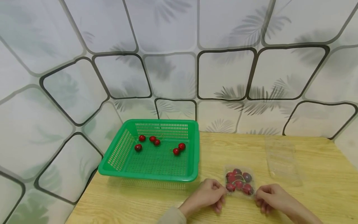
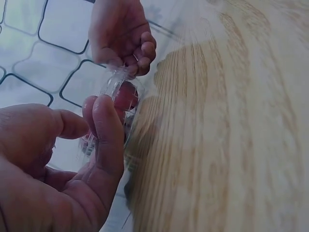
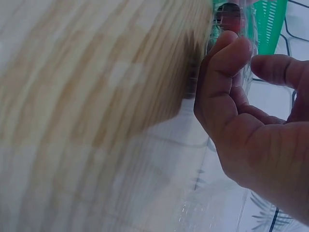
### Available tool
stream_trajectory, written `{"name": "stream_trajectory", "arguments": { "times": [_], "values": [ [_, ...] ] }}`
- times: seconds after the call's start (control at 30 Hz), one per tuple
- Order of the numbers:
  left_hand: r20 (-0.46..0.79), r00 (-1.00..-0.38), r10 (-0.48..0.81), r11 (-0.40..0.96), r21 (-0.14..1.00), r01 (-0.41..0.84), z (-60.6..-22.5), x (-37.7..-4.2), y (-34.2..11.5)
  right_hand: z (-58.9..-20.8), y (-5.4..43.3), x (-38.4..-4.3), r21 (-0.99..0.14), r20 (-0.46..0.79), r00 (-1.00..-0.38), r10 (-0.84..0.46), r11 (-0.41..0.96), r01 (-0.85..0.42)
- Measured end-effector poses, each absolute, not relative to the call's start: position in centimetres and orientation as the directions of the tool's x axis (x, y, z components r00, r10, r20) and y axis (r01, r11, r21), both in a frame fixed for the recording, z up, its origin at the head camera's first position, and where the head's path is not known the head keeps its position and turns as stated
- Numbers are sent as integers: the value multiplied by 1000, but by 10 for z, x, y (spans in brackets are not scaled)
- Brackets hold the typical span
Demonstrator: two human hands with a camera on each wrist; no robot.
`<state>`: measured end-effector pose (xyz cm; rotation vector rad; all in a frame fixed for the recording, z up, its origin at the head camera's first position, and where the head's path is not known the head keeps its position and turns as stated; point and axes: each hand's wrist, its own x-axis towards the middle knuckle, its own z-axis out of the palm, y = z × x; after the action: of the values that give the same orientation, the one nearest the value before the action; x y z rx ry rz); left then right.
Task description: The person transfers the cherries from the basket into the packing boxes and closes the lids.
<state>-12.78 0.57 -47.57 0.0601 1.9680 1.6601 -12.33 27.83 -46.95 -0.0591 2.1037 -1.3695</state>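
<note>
A small clear plastic box [image 1: 241,196] holding several dark red cherries [image 1: 238,185] sits on the table between the two hands. My left hand [image 1: 208,194] pinches its near left corner between thumb and fingers. At the near right corner, my right hand [image 1: 274,199] grips the edge with thumb and bent index finger. In the left wrist view, red fruit [image 2: 126,95] shows through the clear wall, partly hidden by the fingers. The right wrist view shows a dark cherry [image 3: 228,10] beyond the fingertips.
To the left stands a green slotted basket [image 1: 148,178] with several loose cherries [image 1: 157,142] inside. Another clear plastic container [image 1: 282,161] lies on the wooden table [image 1: 223,149] at right. Patterned fabric [image 1: 173,77] rises behind the table and on its left.
</note>
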Motion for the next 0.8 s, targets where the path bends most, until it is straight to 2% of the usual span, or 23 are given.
{"name": "stream_trajectory", "arguments": {
  "times": [0.17,0.43,0.8],
  "values": [
    [-396,-842,366,241,915,-325,-477,-128,10,-471,278,-122,-842,-478,-801,-361,448,301],
    [-405,-814,416,219,913,-343,-478,-129,11,-471,278,-120,-834,-488,-800,-349,457,310],
    [-406,-800,442,193,914,-357,-478,-127,10,-472,275,-118,-833,-469,-812,-347,480,276]
  ]
}}
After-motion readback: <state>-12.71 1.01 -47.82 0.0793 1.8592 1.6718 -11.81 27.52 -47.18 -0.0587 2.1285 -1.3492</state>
